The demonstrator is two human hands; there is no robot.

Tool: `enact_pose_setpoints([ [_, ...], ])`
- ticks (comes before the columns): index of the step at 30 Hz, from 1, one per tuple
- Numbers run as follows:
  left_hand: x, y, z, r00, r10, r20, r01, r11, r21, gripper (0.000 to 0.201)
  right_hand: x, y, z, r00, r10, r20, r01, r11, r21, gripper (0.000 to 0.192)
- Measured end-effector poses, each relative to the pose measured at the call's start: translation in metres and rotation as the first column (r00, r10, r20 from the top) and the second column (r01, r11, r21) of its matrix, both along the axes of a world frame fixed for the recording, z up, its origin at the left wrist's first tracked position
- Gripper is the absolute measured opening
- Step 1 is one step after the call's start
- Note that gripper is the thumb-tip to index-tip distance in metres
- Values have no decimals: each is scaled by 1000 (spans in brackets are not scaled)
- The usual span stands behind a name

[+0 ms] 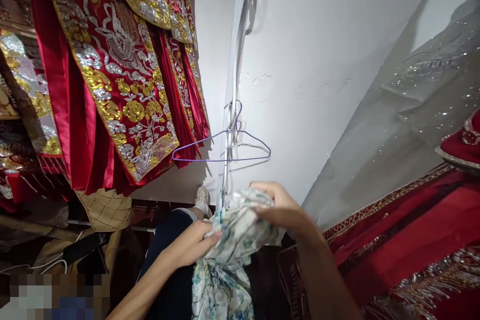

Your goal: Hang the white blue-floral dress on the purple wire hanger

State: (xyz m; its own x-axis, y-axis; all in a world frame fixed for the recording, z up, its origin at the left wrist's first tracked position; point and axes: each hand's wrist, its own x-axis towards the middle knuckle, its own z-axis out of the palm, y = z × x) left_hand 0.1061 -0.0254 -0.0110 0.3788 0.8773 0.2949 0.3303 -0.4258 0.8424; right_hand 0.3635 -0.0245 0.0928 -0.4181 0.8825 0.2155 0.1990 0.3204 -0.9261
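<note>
1. Holding a bunched floral garment [228, 255] with both hands, low in the middle of the view. It's white-ish with blue and green flower print, and I can't spot any label, tag or writing on it.
2. Left hand [191, 245] has its fingers curled shut on the left side of the bundle, thumb on top of the cloth.
3. Right hand [281, 207] grips the upper right of the bundle, fingers bent over and pinching the fabric at the top edge.
4. Long axis of the garment runs pretty much up and down: the gathered top sits between the hands and the rest hangs straight down out of frame.
5. Just above the hands, an empty purple wire hanger [225, 147] hangs from a thin metal rail [234, 75] against the white wall [318, 60], its bar level, hook on top.
6. Red robes with gold and silver embroidery [120, 75] hang up left; more red embroidered cloth [412, 240] sits on the right. No readable text on those either.
</note>
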Motion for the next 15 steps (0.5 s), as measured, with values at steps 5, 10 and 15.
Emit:
enact_pose_setpoints([
  [5,-50,26,19,843,204,-497,-130,975,180,31,-14,81,-5,897,-369,-244,431,853,293,29],
  [10,-70,42,22,631,119,-767,-177,984,7,31,-38,134,-48,902,-432,-19,429,889,158,30],
  [15,-82,57,38,538,309,-784,-346,929,130,35,-8,112,-69,842,-540,1,533,832,157,29],
])
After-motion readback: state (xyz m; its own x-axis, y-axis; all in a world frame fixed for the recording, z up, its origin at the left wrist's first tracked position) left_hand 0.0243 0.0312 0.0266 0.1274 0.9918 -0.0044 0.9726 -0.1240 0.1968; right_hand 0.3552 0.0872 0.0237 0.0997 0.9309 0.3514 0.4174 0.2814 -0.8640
